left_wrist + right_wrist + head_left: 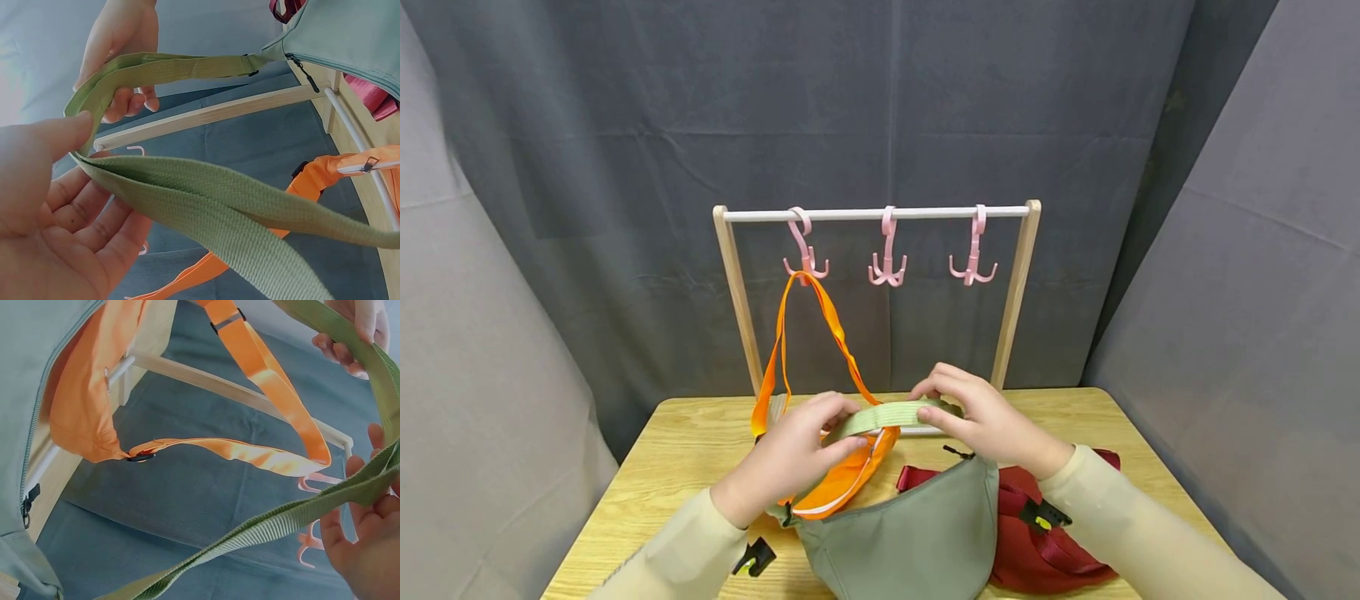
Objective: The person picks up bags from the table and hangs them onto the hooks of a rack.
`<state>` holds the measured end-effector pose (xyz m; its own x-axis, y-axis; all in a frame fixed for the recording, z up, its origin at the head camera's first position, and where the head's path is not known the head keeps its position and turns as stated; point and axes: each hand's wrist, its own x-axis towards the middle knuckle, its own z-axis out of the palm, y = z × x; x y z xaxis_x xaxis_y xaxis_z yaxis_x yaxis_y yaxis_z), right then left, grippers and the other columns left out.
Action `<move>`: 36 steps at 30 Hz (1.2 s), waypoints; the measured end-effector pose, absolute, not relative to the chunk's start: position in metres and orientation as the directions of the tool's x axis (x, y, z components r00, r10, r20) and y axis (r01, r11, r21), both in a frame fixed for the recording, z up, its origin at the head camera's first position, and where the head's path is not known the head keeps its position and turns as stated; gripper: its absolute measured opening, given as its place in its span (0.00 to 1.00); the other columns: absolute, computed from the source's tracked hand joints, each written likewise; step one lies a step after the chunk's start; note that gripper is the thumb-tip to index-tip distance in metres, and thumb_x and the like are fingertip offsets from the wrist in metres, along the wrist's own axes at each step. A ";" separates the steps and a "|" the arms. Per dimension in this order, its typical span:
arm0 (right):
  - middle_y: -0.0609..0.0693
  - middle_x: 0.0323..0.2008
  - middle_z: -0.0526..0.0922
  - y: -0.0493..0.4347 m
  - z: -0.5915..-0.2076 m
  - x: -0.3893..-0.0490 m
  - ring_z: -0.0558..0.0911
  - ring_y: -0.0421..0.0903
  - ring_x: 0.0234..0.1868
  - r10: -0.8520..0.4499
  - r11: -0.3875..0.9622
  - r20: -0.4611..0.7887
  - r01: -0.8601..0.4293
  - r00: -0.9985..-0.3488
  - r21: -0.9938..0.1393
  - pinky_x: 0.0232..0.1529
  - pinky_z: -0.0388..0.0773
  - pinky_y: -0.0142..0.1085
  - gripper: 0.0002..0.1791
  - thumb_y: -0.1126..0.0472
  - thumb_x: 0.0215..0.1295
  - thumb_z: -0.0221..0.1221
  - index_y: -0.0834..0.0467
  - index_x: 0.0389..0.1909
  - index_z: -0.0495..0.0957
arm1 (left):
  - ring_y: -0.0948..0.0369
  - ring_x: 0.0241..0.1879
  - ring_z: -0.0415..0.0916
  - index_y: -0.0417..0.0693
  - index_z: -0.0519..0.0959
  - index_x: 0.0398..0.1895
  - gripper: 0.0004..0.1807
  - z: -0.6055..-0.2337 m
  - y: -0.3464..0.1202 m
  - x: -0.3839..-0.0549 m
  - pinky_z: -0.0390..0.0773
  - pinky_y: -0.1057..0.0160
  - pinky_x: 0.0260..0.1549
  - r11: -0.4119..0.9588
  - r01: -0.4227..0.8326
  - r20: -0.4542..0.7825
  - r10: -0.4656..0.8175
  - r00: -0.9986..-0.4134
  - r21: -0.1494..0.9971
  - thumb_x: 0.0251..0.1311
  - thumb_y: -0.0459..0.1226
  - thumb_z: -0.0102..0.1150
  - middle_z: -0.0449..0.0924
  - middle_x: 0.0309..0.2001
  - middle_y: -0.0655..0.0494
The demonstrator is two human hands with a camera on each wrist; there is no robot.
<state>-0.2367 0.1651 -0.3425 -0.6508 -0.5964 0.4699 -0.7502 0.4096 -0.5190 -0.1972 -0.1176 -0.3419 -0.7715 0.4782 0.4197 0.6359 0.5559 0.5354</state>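
Observation:
A grey-green shoulder bag stands at the table's front, its light green strap raised above it. My left hand pinches the strap between thumb and fingers on the left. On the right, my right hand grips the same strap, thumb in front and fingers behind. In the left wrist view the doubled webbing strap runs between both hands. Behind the strap, an orange bag hangs by its orange strap from the left pink hook.
A rack with a white bar and wooden posts stands at the table's back. Two more pink hooks, the middle hook and the right hook, hang on it. A dark red bag lies at the right on the wooden table.

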 end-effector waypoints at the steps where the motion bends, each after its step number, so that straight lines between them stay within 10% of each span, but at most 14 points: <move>1: 0.38 0.40 0.77 0.165 -0.341 -0.237 0.76 0.38 0.40 -0.595 0.410 0.468 -0.747 -0.654 -0.523 0.41 0.77 0.34 0.08 0.57 0.73 0.63 0.45 0.50 0.82 | 0.68 0.39 0.76 0.56 0.83 0.45 0.10 -0.341 -0.117 -0.198 0.82 0.65 0.47 0.550 0.638 0.422 0.479 -0.769 0.539 0.62 0.38 0.72 0.79 0.40 0.67; 36: 0.40 0.37 0.80 0.166 -0.321 -0.247 0.76 0.38 0.36 -0.573 0.429 0.534 -0.782 -0.622 -0.451 0.38 0.76 0.32 0.13 0.60 0.60 0.73 0.50 0.45 0.83 | 0.65 0.38 0.77 0.51 0.82 0.45 0.10 -0.319 -0.115 -0.205 0.82 0.65 0.43 0.546 0.632 0.429 0.465 -0.775 0.550 0.63 0.38 0.71 0.80 0.38 0.62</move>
<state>-0.2465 0.1661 -0.3206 -0.6221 -0.5726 0.5339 -0.7824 0.4294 -0.4511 -0.2052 -0.1146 -0.3186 -0.7746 0.4651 0.4286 0.6320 0.5456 0.5504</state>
